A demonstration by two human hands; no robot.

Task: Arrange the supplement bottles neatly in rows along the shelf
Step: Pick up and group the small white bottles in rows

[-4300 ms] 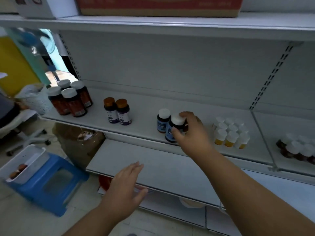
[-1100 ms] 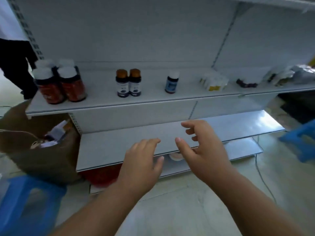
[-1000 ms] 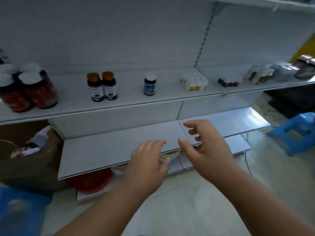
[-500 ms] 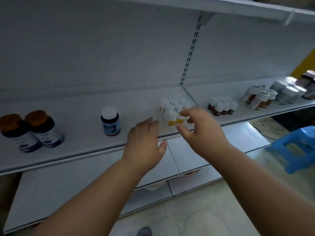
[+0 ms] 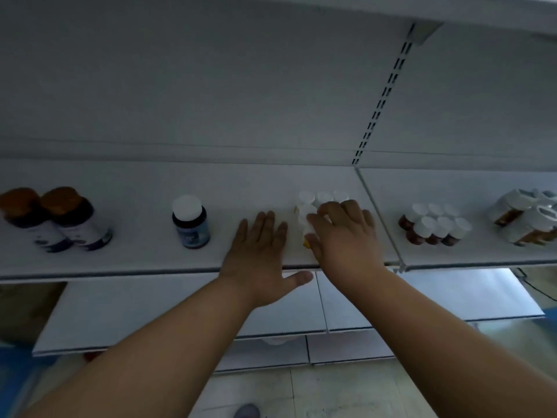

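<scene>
Just past your right fingertips (image 5: 334, 211), the cluster of small white-capped bottles (image 5: 313, 203) stands on the white shelf (image 5: 135, 254). Your right hand (image 5: 346, 239) lies over the cluster's front, fingers curled onto the caps; whether they actually clasp a bottle you cannot tell. Your left hand (image 5: 259, 254) is just beside the cluster, flat and relaxed, fingers straight, thumb spread below the shelf edge, holding nothing. Left of those fingers stands a single blue-labelled bottle (image 5: 190, 222), and further left two amber-capped bottles (image 5: 60, 221). Beyond your right hand sit red-brown bottles with white caps (image 5: 434, 226).
</scene>
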